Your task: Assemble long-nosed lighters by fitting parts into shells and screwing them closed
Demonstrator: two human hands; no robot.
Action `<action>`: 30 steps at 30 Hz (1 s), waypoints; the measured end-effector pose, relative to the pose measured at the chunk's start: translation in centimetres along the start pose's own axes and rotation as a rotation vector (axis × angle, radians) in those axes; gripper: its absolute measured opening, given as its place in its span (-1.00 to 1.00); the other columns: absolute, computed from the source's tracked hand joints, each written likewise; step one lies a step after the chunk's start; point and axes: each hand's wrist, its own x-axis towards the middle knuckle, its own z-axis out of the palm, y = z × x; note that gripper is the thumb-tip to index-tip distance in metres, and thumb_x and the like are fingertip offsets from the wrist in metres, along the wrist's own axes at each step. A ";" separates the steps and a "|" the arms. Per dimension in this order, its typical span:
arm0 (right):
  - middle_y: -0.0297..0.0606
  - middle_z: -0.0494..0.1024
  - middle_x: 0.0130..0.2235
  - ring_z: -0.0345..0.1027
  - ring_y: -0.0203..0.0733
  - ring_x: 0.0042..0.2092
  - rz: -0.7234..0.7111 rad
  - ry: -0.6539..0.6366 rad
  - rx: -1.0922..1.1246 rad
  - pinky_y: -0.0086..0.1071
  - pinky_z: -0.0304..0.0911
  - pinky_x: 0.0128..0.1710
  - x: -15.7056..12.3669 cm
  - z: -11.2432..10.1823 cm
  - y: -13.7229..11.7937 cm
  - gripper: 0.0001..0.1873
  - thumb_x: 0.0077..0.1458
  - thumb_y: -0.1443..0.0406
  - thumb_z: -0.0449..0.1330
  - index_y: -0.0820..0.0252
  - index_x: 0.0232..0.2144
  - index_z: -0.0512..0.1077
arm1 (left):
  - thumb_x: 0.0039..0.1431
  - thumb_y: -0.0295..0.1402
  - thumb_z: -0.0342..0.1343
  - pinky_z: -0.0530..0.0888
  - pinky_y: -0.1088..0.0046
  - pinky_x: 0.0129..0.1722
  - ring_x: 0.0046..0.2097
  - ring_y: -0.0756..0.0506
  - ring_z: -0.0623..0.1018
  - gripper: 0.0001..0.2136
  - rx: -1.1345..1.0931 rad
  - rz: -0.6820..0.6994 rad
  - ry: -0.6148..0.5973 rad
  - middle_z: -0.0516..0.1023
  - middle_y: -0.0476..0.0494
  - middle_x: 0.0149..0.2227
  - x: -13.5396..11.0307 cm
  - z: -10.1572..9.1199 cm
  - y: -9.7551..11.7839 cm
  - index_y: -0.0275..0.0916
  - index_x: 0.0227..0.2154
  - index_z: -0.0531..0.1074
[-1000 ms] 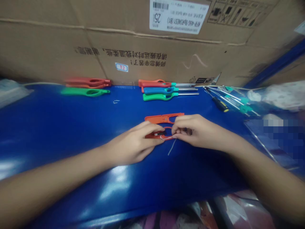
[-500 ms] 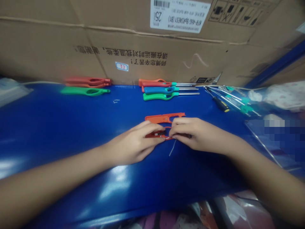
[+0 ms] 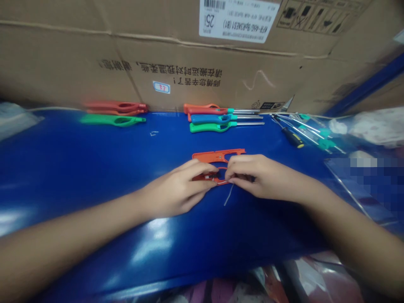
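An orange lighter shell half (image 3: 222,183) lies on the blue table, with small parts inside it. My left hand (image 3: 186,185) holds it from the left, thumb and fingers closed over its body. From the right, my right hand (image 3: 252,174) pinches at the shell's ring-shaped part; a thin pale tube or wire (image 3: 229,195) trails out beneath those fingertips. Just behind lies the other orange shell half (image 3: 208,157), its inner side up, partly behind my right fingers. My fingers hide much of the held shell.
Assembled lighters with metal rods (image 3: 211,126) lie against the cardboard box (image 3: 158,50). Lighter handles (image 3: 115,121) lie left of them. A screwdriver (image 3: 293,138) and several metal rods (image 3: 311,136) lie at right. Small wire bits (image 3: 154,133) rest on the table (image 3: 110,160).
My right fingers have shifted very slightly at the shell. My left hand stays in place, and the other things have not moved.
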 end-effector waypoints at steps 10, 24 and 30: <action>-0.30 0.45 -0.33 0.27 -0.33 -0.39 0.053 0.026 0.008 -0.43 0.18 -0.38 0.0 0.1 -0.2 -0.90 0.18 0.46 0.15 0.24 -0.33 0.45 | 0.30 -0.53 0.07 0.51 0.17 0.09 0.09 -0.21 0.49 -0.72 -0.020 -0.027 -0.023 0.45 -0.39 0.10 0.1 0.0 0.0 -0.32 0.04 0.49; -0.25 0.49 -0.31 0.33 -0.26 -0.31 0.055 0.033 -0.064 -0.39 0.21 -0.29 0.0 0.1 -0.1 -0.87 0.25 0.41 0.15 0.22 -0.35 0.47 | 0.30 -0.53 0.07 0.51 0.15 0.09 0.10 -0.22 0.49 -0.73 -0.006 -0.012 -0.016 0.46 -0.39 0.09 0.2 -0.1 0.1 -0.32 0.02 0.50; -0.25 0.47 -0.33 0.33 -0.26 -0.31 0.026 0.019 -0.051 -0.39 0.20 -0.26 0.0 0.0 0.1 -0.84 0.29 0.40 0.12 0.24 -0.34 0.48 | 0.32 -0.52 0.05 0.51 0.15 0.11 0.11 -0.21 0.48 -0.74 -0.013 -0.032 -0.029 0.45 -0.37 0.11 0.1 0.0 0.1 -0.30 0.02 0.49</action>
